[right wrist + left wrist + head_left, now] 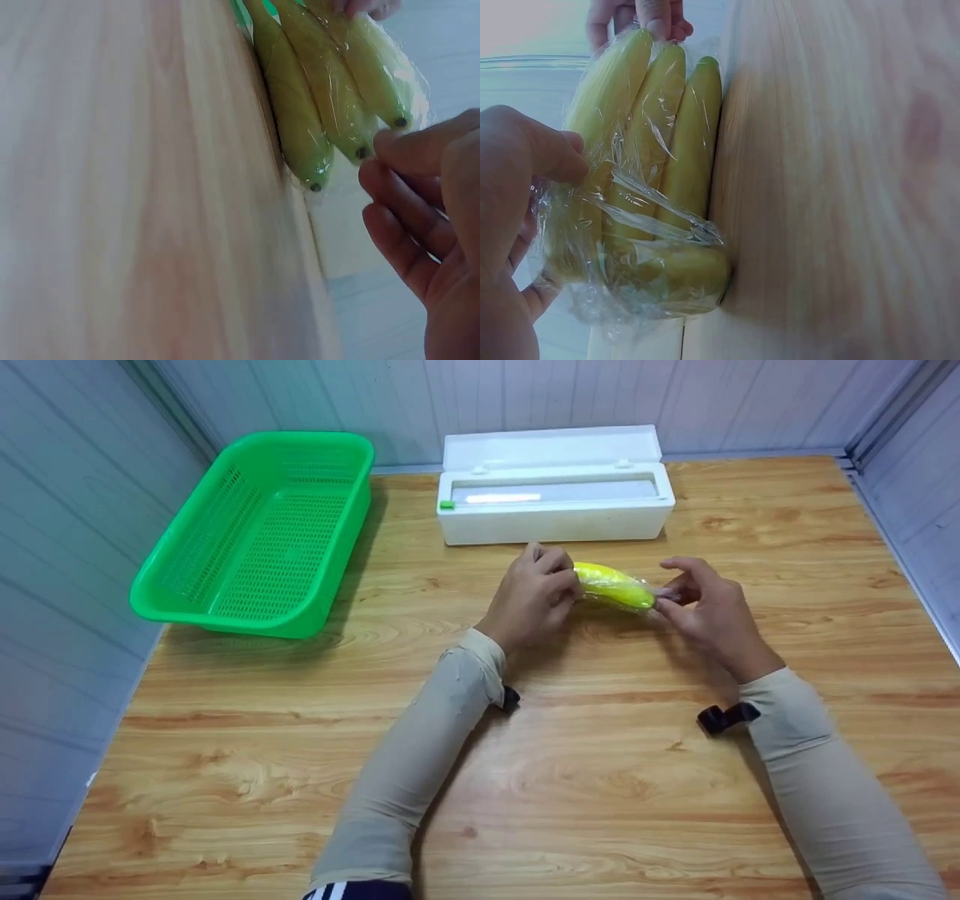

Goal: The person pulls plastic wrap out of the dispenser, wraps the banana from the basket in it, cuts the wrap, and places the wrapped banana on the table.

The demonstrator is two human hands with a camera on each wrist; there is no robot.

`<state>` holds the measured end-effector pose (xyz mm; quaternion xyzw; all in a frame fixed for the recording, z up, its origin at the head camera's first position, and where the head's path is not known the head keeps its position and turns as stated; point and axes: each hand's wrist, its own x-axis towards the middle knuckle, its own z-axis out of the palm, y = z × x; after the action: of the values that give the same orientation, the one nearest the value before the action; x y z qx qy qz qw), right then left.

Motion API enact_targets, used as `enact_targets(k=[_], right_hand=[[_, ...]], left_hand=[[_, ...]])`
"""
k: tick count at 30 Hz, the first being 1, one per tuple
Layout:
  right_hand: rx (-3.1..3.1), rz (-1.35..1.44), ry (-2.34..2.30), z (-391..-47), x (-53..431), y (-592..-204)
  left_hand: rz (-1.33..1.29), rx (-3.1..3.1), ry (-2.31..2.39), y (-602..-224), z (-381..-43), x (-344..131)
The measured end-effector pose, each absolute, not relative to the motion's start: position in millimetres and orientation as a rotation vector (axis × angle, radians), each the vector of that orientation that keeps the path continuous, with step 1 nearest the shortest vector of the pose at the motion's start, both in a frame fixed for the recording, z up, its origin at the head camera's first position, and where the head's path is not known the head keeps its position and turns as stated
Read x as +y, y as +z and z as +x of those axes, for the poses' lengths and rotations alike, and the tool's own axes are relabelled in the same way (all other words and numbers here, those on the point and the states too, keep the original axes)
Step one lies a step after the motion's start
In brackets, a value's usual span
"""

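Note:
A bunch of yellow bananas (pixel 615 587), wrapped in clear cling film (pixel 667 206), is held just above or on the table between the two hands. My left hand (pixel 529 592) grips the wrapped bunch at its left end, with the thumb on the film and other fingers behind it. At the dark banana tips, my right hand (pixel 712 607) pinches gathered film between thumb and fingers. Three banana tips show in the right wrist view, with film stretched over them. Part of the bunch is hidden behind the left hand in the head view.
Behind the hands stands a long white box (pixel 555 525) with its lid raised and a green slider (pixel 447 505) on its front edge. A green perforated basket (pixel 322 615) sits at the back left. Pale panel walls border the wooden table (pixel 585 795).

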<state>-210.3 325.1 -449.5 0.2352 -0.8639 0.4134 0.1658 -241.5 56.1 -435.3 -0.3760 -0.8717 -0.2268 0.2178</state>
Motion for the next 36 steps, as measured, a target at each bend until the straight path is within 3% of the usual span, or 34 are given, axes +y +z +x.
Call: enact_targets(k=[10, 22, 30, 36], right_hand=[[-2.480, 0.654, 0.958, -208.5, 322.8, -451.2], [-2.604, 0.622, 1.091, -209.5, 323.7, -446.0], [-2.682, 0.398, 1.411, -209.5, 319.2, -446.4], [-2.446, 0.106, 2.103, -212.4, 317.1, -448.1]], left_hand=[[-1.035, -2.413, -0.639, -437.8, -240.3, 57.2], [-1.018, -2.432, -0.622, -436.9, -240.1, 56.4], [-1.019, -2.430, -0.620, -434.4, -240.2, 56.3], [-1.034, -2.412, -0.629, -434.7, -240.6, 56.7]])
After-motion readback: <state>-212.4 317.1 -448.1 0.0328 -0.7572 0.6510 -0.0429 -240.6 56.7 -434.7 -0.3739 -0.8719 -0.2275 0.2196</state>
